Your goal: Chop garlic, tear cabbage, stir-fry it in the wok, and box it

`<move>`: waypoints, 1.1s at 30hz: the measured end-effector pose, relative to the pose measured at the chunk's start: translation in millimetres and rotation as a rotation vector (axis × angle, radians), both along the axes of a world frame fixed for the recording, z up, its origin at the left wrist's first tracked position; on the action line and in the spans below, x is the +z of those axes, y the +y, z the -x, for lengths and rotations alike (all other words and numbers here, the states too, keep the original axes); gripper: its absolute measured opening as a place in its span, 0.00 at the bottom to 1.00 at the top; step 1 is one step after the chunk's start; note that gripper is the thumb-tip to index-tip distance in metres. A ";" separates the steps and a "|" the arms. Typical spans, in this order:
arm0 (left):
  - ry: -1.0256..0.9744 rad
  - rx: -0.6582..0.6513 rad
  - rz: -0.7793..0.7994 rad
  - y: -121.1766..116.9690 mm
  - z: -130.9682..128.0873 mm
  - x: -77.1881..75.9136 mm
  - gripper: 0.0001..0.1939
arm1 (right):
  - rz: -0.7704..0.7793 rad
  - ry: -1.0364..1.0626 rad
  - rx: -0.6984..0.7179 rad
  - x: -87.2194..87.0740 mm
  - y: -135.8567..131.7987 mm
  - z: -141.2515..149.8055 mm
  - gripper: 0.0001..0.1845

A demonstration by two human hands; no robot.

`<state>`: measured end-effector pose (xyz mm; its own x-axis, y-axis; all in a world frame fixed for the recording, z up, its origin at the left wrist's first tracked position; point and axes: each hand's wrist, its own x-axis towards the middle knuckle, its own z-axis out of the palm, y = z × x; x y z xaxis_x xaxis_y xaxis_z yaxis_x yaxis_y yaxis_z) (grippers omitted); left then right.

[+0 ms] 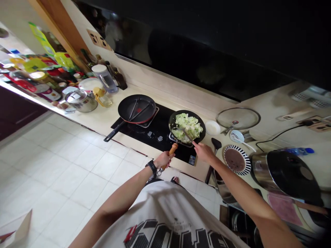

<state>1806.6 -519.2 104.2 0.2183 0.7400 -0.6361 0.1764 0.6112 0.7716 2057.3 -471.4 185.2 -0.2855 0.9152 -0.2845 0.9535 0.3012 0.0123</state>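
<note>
Nearest the onlooker, the person's left hand [163, 160], a black wristwatch [152, 167] above it, is closed around the wooden handle [172, 151] of a black frying pan [202, 128]; the pan sits on a black glass hob [178, 154], its handle angled toward the body; the right hand [204, 153] pinches a slim metal utensil [187, 135] between fingers and thumb, its tip down among the chopped cabbage [187, 126] that fills most of the pan; so the cabbage lies just beyond the right hand's grip, and the left hand holds the pan steady at arm's end; a small white bowl [212, 127] and a black ladle [216, 144] sit just right of the hob; a striped plate [236, 160] lies nearby; farther left, a second black pan [126, 106] with tongs [137, 108] in it rests on the hob; beyond it stand a steel pot [81, 101] and crowded bottles [119, 77].
</note>
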 end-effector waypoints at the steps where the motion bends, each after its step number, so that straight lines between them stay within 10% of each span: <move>1: -0.003 -0.009 -0.002 0.1 0.3 0.0 0.16 | -0.008 -0.014 0.006 2.6 -2.4 -6.5 0.27; 9: 0.018 -0.044 -0.019 0.1 -0.6 5.2 0.15 | -0.048 -0.027 -0.032 8.2 16.5 17.8 0.27; 26: 0.041 -0.076 -0.022 0.3 0.5 11.1 0.12 | -0.053 -0.030 0.012 19.1 -28.9 -3.3 0.27; 33: 0.012 -0.048 -0.046 -1.7 -0.8 1.0 0.18 | 0.032 -0.003 -0.011 83.0 -52.7 -18.5 0.24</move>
